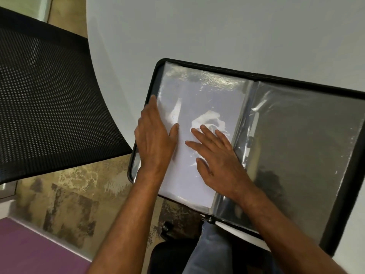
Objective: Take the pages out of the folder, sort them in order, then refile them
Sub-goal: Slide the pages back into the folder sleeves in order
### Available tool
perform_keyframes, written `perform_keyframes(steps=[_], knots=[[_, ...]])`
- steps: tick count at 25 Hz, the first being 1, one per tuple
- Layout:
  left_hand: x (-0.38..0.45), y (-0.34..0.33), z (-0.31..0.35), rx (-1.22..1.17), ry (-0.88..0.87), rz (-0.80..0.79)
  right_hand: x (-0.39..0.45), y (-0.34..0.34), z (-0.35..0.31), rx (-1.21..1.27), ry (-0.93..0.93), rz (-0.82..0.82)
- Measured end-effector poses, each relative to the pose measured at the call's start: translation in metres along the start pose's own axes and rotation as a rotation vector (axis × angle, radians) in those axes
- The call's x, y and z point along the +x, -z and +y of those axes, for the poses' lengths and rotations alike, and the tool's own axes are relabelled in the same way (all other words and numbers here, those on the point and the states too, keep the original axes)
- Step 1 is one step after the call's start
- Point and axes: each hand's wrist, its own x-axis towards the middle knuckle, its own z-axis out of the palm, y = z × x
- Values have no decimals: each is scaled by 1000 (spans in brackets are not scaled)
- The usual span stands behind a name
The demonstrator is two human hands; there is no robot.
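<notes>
A black zip folder [256, 76] lies open on the white table, its near left corner hanging over the table edge. Its left side shows a white page [207, 103] inside a shiny clear sleeve. The right side holds a clear sleeve over dark backing [300, 139]. My left hand [156, 139] rests flat on the left edge of the white page, fingers straight. My right hand [219, 157] lies flat on the middle of the same sleeve with fingers spread.
The white table [197, 32] stretches away beyond the folder. A black mesh chair [45, 99] stands to the left, close to the table edge. Below are a patterned floor [79, 194], a purple mat [29, 250] and my jeans-clad leg [211, 252].
</notes>
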Motion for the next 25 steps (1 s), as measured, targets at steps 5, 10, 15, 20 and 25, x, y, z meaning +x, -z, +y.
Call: perform_keyframes(steps=[5,10,15,20,25], knots=[[-16,-21,29,-6,-135,-58,-23,23,10,105,-152,330],[-54,-47,105,-54,-365,-195,-69,66,58,50,-306,514],[-85,-72,186,-43,-524,-262,-124,123,105,10,-459,657],[-112,-101,281,-83,-724,-333,-196,180,159,-32,-639,775],[-137,-138,377,-109,-858,-394,-270,228,213,-109,-773,883]])
